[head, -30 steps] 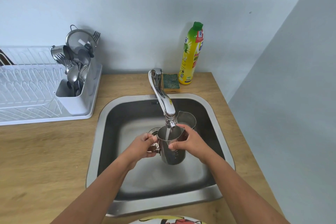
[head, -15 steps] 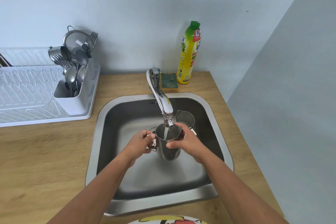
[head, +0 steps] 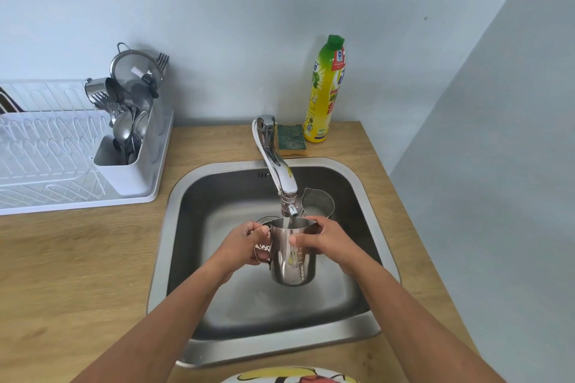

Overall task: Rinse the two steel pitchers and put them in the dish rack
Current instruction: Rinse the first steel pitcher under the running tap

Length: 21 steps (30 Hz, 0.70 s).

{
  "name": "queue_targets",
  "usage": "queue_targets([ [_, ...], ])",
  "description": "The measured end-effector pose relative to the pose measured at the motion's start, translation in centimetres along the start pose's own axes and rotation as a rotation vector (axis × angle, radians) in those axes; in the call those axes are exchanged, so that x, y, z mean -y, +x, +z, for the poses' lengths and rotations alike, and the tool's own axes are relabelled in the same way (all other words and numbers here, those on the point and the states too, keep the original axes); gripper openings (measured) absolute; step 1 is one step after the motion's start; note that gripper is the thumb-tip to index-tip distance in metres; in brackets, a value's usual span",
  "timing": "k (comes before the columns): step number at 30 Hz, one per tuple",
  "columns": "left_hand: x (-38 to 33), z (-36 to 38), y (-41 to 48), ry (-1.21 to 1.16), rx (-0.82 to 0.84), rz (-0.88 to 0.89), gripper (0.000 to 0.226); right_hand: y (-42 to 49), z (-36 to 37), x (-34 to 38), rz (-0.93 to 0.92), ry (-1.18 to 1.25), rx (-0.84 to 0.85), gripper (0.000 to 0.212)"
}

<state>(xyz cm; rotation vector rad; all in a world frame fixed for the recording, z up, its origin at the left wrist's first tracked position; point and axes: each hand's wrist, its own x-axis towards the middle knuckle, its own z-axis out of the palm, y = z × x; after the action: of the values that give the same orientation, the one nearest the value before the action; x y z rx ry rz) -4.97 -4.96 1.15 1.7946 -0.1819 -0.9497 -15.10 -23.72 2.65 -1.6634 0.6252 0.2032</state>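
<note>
We see both hands over the sink (head: pixel 174 227), holding one steel pitcher (head: pixel 292 253) upright under the tap (head: pixel 275 165). A thin stream of water runs from the spout into the pitcher's open top. Left hand (head: pixel 245 244) is closed on the pitcher's handle side, fingers (head: pixel 263 232) curled round it; the handle itself is mostly hidden. Right hand (head: pixel 325 238) is wrapped on the pitcher's right wall, thumb across the front, fingers closed on the body. The pitcher hangs clear of the sink floor.

The second pitcher (head: pixel 317 204) stands upright in the sink, behind and to the right of the held one, just beside the spout, touched by neither hand.

The white dish rack (head: pixel 62 165) sits on the wooden tabletop (head: pixel 62 258) left of the sink, well apart from both pitchers. Its cutlery holder (head: pixel 130 162) is full of spoons and forks, with a strainer (head: pixel 135 71) sticking up. A green sponge (head: pixel 291 138) lies behind the tap, touching or just beside a yellow soap bottle (head: pixel 325 90) at the wall.
</note>
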Motion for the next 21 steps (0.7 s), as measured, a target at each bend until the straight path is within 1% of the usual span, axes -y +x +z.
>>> queue_targets([
  [1,-0.03,0.02,0.04,-0.007,-0.003,-0.006,0.022,-0.03,0.07,-0.06,0.006,0.013,-0.004,0.054],
  [5,-0.12,0.32,0.20,-0.049,0.013,-0.034,0.028,-0.18,0.48,-0.17,0.029,0.018,-0.097,0.064],
  [6,-0.20,0.42,0.27,-0.053,0.020,-0.036,0.028,-0.23,0.43,-0.18,0.034,0.022,-0.119,0.063],
  [9,-0.41,0.60,0.62,-0.049,0.042,-0.044,0.026,-0.54,0.25,0.09,0.056,-0.016,-0.125,0.049],
  [10,-0.39,0.58,0.74,-0.054,0.053,-0.055,0.027,-0.54,0.18,0.17,0.066,-0.048,-0.126,0.049],
  [14,-0.18,0.61,0.90,-0.087,0.102,-0.142,0.029,-0.34,0.01,0.35,0.136,-0.145,-0.136,0.059],
  [18,-0.07,0.90,0.79,-0.100,0.103,-0.236,0.032,-0.27,-0.17,0.52,0.244,-0.120,-0.119,0.070],
  [21,0.14,0.68,0.90,-0.106,0.108,-0.303,0.031,-0.07,-0.06,0.44,0.289,-0.114,-0.100,0.076],
])
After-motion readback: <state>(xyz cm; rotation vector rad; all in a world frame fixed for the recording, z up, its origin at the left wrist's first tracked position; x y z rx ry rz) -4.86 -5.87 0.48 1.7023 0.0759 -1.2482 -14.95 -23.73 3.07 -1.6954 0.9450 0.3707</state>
